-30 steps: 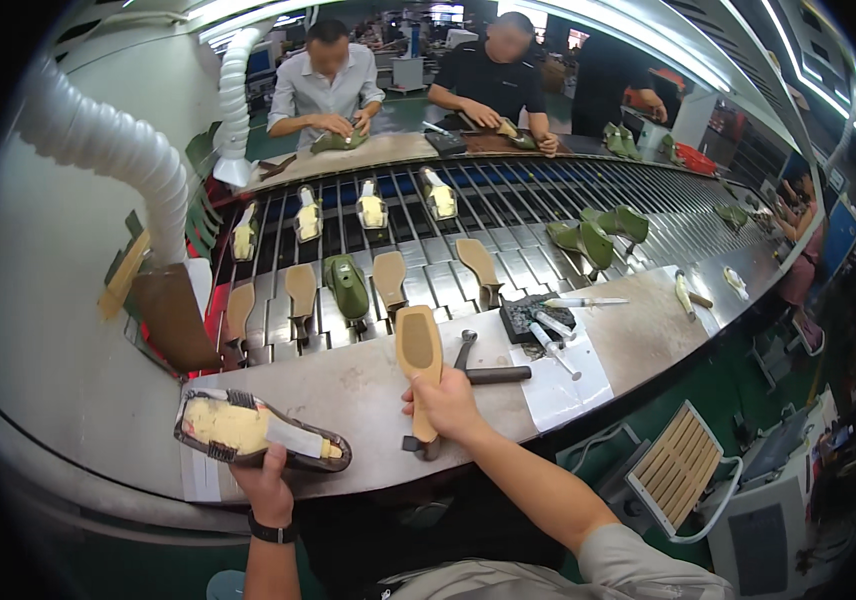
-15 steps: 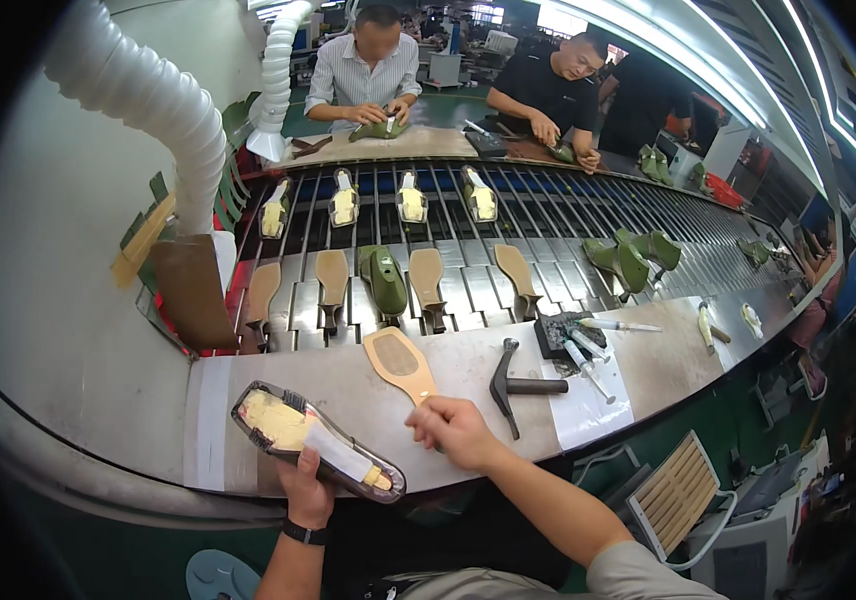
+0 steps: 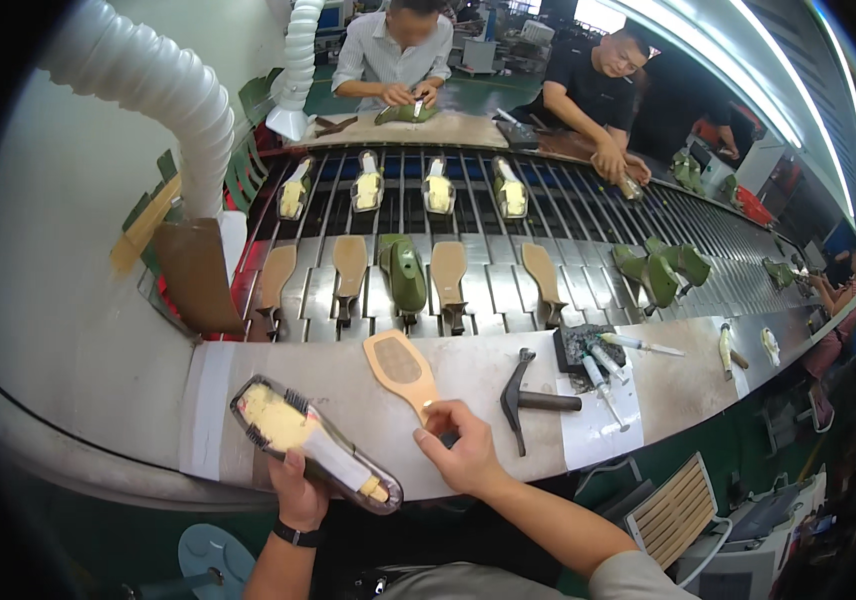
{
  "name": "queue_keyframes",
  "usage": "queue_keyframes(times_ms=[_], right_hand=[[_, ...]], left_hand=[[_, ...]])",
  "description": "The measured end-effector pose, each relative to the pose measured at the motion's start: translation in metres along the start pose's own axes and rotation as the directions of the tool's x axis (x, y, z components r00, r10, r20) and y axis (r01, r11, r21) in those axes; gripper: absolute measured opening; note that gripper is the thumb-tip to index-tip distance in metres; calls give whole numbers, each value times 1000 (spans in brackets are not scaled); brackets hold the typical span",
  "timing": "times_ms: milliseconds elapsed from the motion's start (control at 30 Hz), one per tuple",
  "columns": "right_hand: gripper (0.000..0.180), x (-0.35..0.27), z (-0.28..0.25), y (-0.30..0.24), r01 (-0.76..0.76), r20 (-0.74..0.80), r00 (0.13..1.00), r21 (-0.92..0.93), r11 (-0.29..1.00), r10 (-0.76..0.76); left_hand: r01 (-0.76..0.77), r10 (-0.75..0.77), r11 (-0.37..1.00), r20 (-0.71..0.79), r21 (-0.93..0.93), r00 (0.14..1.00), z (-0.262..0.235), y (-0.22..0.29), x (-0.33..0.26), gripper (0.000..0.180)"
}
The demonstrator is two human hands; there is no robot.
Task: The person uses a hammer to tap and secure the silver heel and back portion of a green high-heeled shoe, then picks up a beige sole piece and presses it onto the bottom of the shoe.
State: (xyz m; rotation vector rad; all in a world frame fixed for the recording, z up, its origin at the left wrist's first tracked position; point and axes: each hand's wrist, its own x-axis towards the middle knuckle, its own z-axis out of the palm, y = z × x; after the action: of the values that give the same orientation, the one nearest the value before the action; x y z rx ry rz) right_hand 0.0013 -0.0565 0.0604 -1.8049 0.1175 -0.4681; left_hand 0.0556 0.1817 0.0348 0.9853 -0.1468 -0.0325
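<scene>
My left hand (image 3: 298,492) grips an upturned shoe (image 3: 323,455) by its side, at the table's near edge. Its underside faces up, with pale yellow filler at the broad end and a white strip running to the narrow end. Right of it, a tan shoe sole (image 3: 400,360) with a darker oval patch slants above the tabletop. My right hand (image 3: 463,450) has thumb and forefinger curled at the sole's narrow end, pinching it; the other fingers are bent. A black-headed hammer (image 3: 538,401) lies on the table to the right of that hand.
Several syringes (image 3: 603,385) rest by a dark block (image 3: 580,348). Beyond the table, a slatted conveyor (image 3: 493,300) carries tan heeled soles (image 3: 350,270), green shoes (image 3: 406,275) and filled upturned shoes (image 3: 438,188). Two people work opposite. A white ribbed hose (image 3: 188,110) hangs at left.
My right hand's thumb and fingers have spread a little around the sole's narrow end. The shoe stays in my left hand. The whole view has shifted slightly.
</scene>
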Motion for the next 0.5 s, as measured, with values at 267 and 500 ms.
queue_keyframes(times_ms=[267,500], right_hand=[[16,-63,-56,-13,-21,-4,1000,-164,986,20],[65,-172,-87,-15,-579,264,762,687,439,592]], left_hand=[[108,-106,993,-42,42,993,13,30,22,50],[140,-141,985,-5,-101,990,36,38,29,45]])
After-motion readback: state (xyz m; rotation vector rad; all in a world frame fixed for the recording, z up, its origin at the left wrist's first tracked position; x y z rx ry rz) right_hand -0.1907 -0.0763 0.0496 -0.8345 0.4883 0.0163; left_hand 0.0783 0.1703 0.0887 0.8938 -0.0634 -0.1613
